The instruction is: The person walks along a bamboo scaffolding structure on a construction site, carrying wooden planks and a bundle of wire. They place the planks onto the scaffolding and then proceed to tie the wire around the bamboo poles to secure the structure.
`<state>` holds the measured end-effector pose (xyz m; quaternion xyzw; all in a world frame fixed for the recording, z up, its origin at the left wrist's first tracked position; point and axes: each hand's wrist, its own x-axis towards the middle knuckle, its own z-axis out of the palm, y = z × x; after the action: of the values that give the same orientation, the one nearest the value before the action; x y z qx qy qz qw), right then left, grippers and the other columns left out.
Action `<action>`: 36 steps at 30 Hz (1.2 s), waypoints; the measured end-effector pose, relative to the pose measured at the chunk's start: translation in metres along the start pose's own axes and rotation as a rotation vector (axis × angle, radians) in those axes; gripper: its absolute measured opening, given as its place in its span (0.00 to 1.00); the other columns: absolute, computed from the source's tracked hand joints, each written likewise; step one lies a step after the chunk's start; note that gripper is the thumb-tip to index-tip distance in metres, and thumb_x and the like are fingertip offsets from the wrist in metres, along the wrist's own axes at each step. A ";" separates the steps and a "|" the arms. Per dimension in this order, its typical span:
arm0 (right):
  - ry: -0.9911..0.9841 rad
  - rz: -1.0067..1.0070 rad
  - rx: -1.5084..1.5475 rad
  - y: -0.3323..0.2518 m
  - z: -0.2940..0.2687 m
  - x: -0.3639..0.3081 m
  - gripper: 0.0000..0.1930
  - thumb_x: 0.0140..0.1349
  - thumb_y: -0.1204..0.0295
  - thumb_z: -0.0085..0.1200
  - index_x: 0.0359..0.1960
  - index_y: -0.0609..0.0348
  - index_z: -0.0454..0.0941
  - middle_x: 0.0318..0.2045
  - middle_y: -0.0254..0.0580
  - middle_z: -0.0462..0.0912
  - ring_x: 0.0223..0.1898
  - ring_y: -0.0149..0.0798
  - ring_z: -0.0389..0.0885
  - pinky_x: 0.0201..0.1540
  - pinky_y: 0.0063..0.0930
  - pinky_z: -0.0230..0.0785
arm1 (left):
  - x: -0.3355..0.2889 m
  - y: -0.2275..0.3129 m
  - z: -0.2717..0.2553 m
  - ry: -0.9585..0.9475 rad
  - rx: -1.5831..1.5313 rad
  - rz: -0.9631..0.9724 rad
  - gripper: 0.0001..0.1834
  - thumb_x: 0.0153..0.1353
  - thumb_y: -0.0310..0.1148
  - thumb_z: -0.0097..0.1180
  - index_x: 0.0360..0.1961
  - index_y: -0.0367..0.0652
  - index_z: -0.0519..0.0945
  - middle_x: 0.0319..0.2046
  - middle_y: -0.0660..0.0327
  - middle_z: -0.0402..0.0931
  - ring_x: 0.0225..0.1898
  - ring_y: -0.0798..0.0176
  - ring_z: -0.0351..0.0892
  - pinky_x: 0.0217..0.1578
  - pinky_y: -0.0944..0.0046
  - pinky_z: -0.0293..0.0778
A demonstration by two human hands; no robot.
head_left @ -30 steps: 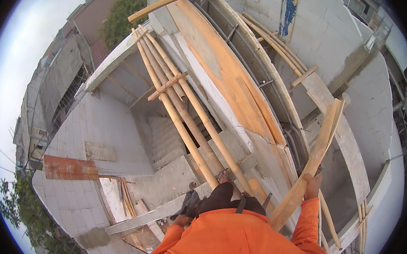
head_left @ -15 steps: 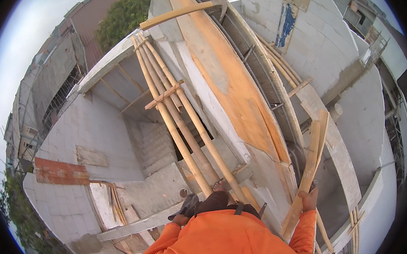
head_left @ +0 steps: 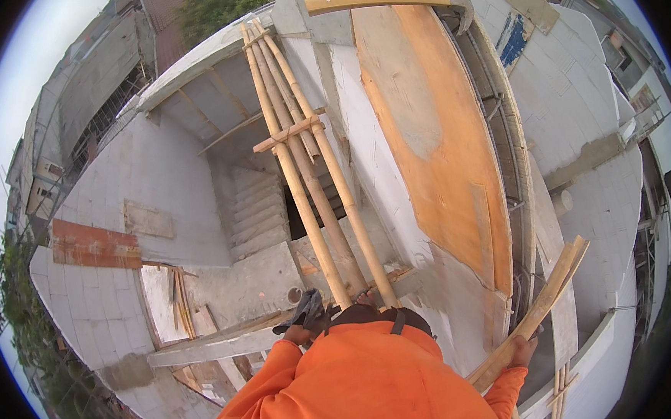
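My right hand [head_left: 522, 350], at the lower right, is wrapped round a bundle of narrow wooden planks [head_left: 550, 296]. They slant up and to the right beside the formwork, their far ends slightly spread. At my left side, my left hand [head_left: 298, 334] is closed on a crumpled dark grey, cloth-like thing [head_left: 308, 309]; its exact kind is unclear. Below me, bamboo poles [head_left: 304, 204] run away from my feet, joined by a short wooden crosspiece [head_left: 289, 134]. Part of a bare foot [head_left: 365, 298] shows at their near end.
Long plywood formwork [head_left: 433, 173] rises on the right, with steel bars [head_left: 499, 115] behind it. A wooden strip [head_left: 376, 1] crosses its far end. Deep drops lie beside the poles, with concrete stairs [head_left: 258, 206] below left. White block walls [head_left: 172, 181] stand around.
The planks in my right hand have tipped outward to the right, and their far ends sit lower. My view has shifted, so the formwork appears farther right. Both hands keep their hold.
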<state>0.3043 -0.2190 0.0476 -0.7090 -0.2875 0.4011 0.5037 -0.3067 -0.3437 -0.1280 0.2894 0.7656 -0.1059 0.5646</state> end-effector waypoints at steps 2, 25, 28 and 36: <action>0.028 0.041 -0.015 -0.007 0.009 0.000 0.30 0.38 0.78 0.48 0.50 0.68 0.67 0.36 0.41 0.73 0.34 0.39 0.74 0.39 0.28 0.69 | 0.039 -0.033 0.005 0.002 0.054 0.069 0.29 0.38 0.49 0.63 0.38 0.38 0.83 0.40 0.41 0.79 0.46 0.46 0.79 0.47 0.55 0.72; 0.242 0.031 -0.159 0.053 -0.045 0.016 0.28 0.41 0.74 0.48 0.50 0.66 0.69 0.33 0.42 0.74 0.30 0.37 0.72 0.32 0.28 0.69 | 0.135 0.032 -0.193 -0.023 0.286 0.116 0.23 0.38 0.50 0.63 0.34 0.47 0.86 0.39 0.51 0.82 0.47 0.52 0.79 0.47 0.59 0.72; 0.274 0.023 -0.134 0.071 -0.052 0.024 0.27 0.45 0.73 0.49 0.51 0.66 0.67 0.34 0.43 0.75 0.31 0.37 0.73 0.33 0.28 0.69 | 0.125 0.067 -0.234 -0.017 0.251 0.017 0.23 0.37 0.48 0.65 0.34 0.46 0.86 0.39 0.51 0.82 0.46 0.52 0.79 0.46 0.59 0.73; 0.363 0.054 -0.140 0.020 0.018 0.019 0.26 0.48 0.72 0.49 0.53 0.65 0.65 0.35 0.45 0.75 0.33 0.37 0.74 0.35 0.28 0.69 | 0.122 0.135 -0.307 0.101 0.223 0.020 0.23 0.35 0.45 0.67 0.34 0.46 0.86 0.41 0.50 0.81 0.46 0.53 0.79 0.45 0.59 0.73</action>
<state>0.2983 -0.2012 0.0200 -0.8104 -0.1998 0.2589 0.4860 -0.5010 -0.0443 -0.1142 0.3630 0.7737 -0.1699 0.4907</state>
